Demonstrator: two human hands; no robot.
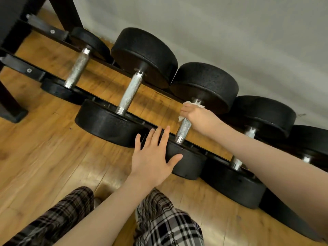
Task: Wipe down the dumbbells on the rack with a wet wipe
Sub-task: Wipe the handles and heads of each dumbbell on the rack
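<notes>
Wood flooring (53,148) runs under a low black rack (23,67) set against a pale wall (230,32), and the dumbbells lie across its rails in a row. Your right hand (198,118) has its fingers (184,110) clenched round the wet wipe (193,103) at the far end of the third dumbbell's handle (184,126). Your left hand (152,160) lies flat, fingers released, on that dumbbell's near head (188,162). Keep that brace firm so the bar cannot roll, and draw the wipe along the full handle while twisting round it, since the cross-hatched grip probably traps grime. Heads are black, matte and pitted; handles are bright metal.
</notes>
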